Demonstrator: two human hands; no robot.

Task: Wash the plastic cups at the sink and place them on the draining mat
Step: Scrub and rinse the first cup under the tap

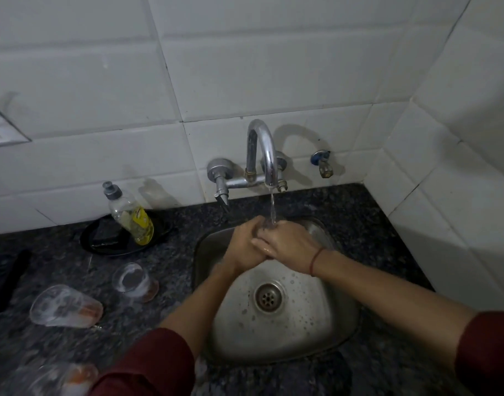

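Both hands are held together over the sink (342, 324), under the water stream (272, 207) running from the tap (262, 150). The left hand (246, 247) is reached in from 7 o'clock, forearm angled up and right, fingers curled around the fingers of the right hand (288, 241). The right forearm is brought in from 4 o'clock, wrist bent, palm down, a red thread band (316, 260) seen at the wrist. Dark red sleeves (147, 364) are pushed up on both arms. Each grip is closed on the other hand only; no cup is held.

The plastic cups are left on the dark speckled bench (388, 212), at 9 o'clock of the sink. One clear cup (135, 281) is lying tilted just beside the sink rim, orange residue seen at its base. A second cup (66, 307) is lying on its side further toward 9 o'clock, also orange-stained. A third cup (64, 377) is seen blurred at 7 o'clock, near the left sleeve.

A dish soap bottle (130, 215) is stood tilted on a black tray (102, 247) at 10 o'clock, against the white tiled wall (245, 67). A dark flat item (10, 281) is seen at the far 9 o'clock edge; whether it is the mat cannot be told.
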